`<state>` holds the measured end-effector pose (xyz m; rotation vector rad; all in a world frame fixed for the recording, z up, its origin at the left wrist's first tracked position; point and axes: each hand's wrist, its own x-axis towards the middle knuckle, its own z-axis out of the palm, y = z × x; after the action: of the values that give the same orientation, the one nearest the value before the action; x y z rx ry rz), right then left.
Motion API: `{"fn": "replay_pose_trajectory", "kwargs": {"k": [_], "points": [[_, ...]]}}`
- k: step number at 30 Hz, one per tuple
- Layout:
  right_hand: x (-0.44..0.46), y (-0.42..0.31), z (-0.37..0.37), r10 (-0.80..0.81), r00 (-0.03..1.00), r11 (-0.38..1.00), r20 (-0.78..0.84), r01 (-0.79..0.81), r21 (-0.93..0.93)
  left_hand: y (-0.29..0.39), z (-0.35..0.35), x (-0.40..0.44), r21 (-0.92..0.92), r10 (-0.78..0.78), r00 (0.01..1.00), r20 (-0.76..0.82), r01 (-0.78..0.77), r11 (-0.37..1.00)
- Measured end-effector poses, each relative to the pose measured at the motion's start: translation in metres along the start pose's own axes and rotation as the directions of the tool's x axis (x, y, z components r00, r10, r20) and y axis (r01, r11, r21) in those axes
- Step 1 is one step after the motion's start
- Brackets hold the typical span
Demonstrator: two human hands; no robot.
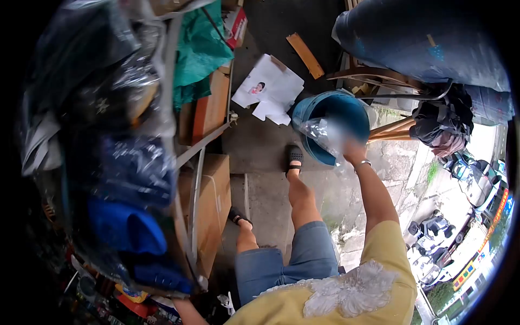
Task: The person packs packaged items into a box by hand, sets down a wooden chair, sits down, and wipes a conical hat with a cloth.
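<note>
My right hand, a bracelet at its wrist, is over the rim of a blue bucket. It is closed on a crumpled clear plastic bag, which hangs partly inside the bucket; a blur covers part of the hand and the bucket's inside. At the lower left edge, my left hand is beside the shelf's end, its fingers mostly hidden, so its grip cannot be seen.
A metal-framed shelf with cardboard boxes and plastic-wrapped goods stands at left. Flattened white cardboard and a wooden board lie on the floor. A large wrapped bundle and wooden furniture are at right, with parked scooters beyond.
</note>
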<state>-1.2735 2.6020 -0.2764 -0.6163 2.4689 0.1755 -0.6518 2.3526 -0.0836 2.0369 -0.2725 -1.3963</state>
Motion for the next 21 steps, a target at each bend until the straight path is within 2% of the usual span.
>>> {"fn": "replay_pose_trajectory", "kwargs": {"k": [2,3,5,6,8,10,11,12,13,14,16,19,21], "points": [[0.082,0.053,0.097,-0.280,0.960,0.960,0.011,0.280,0.012,-0.012,0.014,-0.005,0.043,0.007,0.998,-0.066,-0.004,0.999],[0.098,0.056,0.104,-0.277,0.960,0.961,0.039,0.277,0.013,-0.016,0.018,-0.008,0.059,0.008,0.995,-0.097,-0.003,0.998],[0.125,0.049,0.120,-0.304,0.946,0.941,-0.114,0.317,0.120,-0.023,0.026,-0.011,0.091,0.013,0.988,-0.154,0.001,0.996],[0.129,0.034,0.113,-0.312,0.945,0.939,-0.095,0.322,0.122,-0.027,0.030,-0.014,0.108,0.015,0.985,-0.173,0.004,0.994],[0.139,0.004,0.100,-0.147,0.981,0.989,-0.127,0.150,0.013,-0.030,0.034,-0.017,0.126,0.015,0.976,-0.216,0.013,0.992],[0.159,0.014,0.149,-0.137,0.989,0.990,-0.053,0.138,0.016,-0.034,0.040,-0.021,0.143,0.007,0.971,-0.241,0.029,0.989],[0.162,0.015,0.178,-0.031,0.972,0.999,-0.234,0.041,0.036,-0.034,0.042,-0.021,0.149,0.007,0.968,-0.250,0.032,0.988],[0.166,0.016,0.214,0.081,0.911,0.996,-0.403,-0.055,0.076,-0.035,0.043,-0.022,0.158,0.006,0.966,-0.258,0.036,0.987],[0.175,0.030,0.261,0.047,0.910,0.998,-0.411,-0.059,-0.017,-0.034,0.044,-0.025,0.166,0.002,0.965,-0.262,0.043,0.985],[0.171,0.023,0.255,0.043,0.914,0.999,-0.404,-0.053,-0.013,-0.035,0.044,-0.028,0.174,-0.003,0.965,-0.261,0.050,0.984],[0.150,0.001,0.211,0.119,0.954,0.975,-0.275,-0.060,0.213,-0.034,0.042,-0.032,0.174,-0.019,0.969,-0.248,0.063,0.983],[0.127,-0.014,0.141,0.104,0.960,0.975,-0.259,-0.047,0.216,-0.036,0.036,-0.035,0.148,-0.043,0.981,-0.187,0.071,0.986],[0.105,-0.014,0.094,0.041,0.964,0.967,-0.261,0.027,0.252,-0.040,0.033,-0.033,0.112,-0.064,0.990,-0.127,0.078,0.991]]}}
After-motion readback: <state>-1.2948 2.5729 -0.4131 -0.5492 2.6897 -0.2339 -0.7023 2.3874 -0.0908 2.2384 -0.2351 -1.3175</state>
